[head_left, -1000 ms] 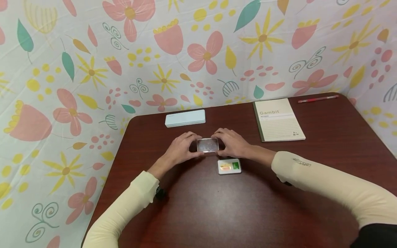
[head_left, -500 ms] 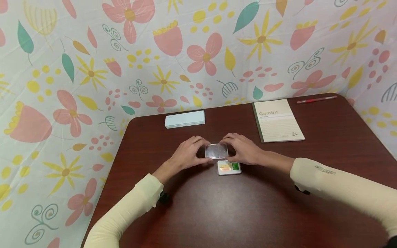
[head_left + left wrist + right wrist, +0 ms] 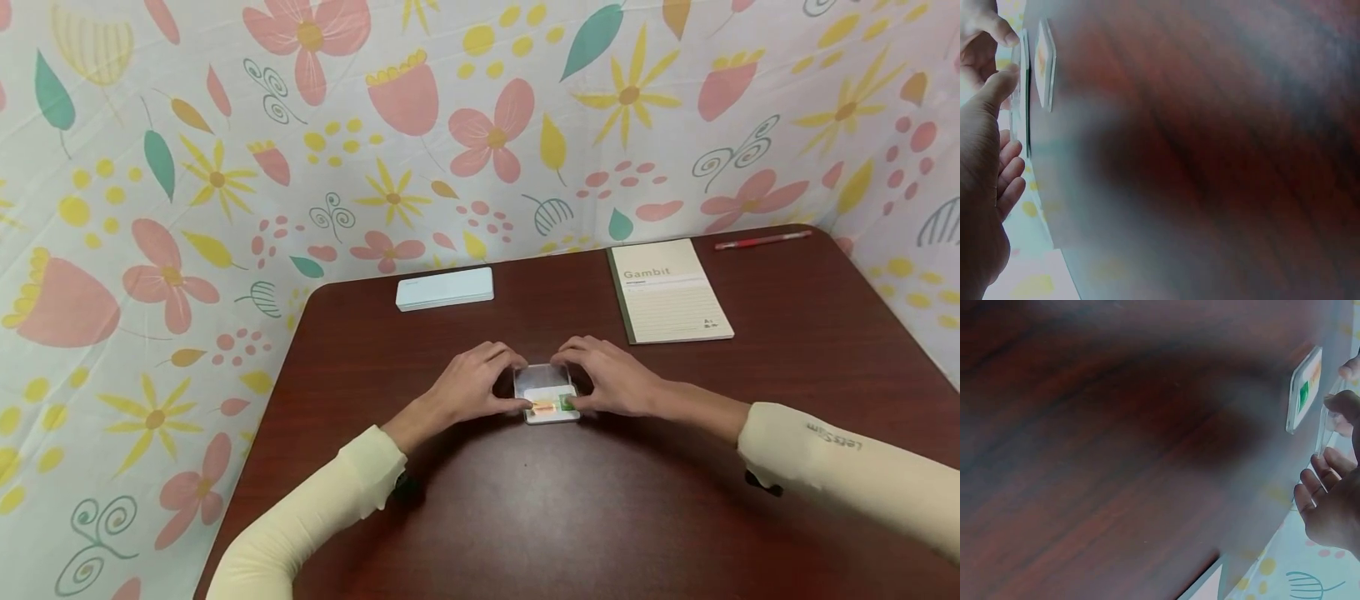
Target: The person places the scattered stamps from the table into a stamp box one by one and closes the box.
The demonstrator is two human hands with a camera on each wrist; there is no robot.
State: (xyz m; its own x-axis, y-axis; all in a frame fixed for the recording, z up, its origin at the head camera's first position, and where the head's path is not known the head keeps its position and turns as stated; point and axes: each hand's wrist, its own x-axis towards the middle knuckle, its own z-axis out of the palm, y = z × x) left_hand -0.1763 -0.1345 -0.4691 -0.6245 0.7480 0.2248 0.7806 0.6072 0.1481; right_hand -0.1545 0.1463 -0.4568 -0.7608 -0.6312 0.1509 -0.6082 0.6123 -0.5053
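A clear, thin plastic lid [image 3: 542, 377] is held at its two ends between both hands. My left hand [image 3: 476, 385] pinches its left end, thumb on the near edge and fingers at the far edge. My right hand [image 3: 617, 379] pinches the right end likewise. Below it, a small flat white case [image 3: 1302, 394] with orange and green print lies on the table; in the head view the lid partly overlaps it. The wrist views show a gap between the lid [image 3: 1015, 112] and the case [image 3: 1044, 65].
On the dark wooden table [image 3: 517, 517], a pale blue pencil case [image 3: 446, 288] lies at the back left. A Gambit notebook [image 3: 670, 292] and a red pen [image 3: 763, 240] are at the back right. Flowered cloth [image 3: 450, 125] hangs behind the table edge.
Both hands have carried the clear lid to the right and nearer, from behind the white case to over it. The case has stayed in place.
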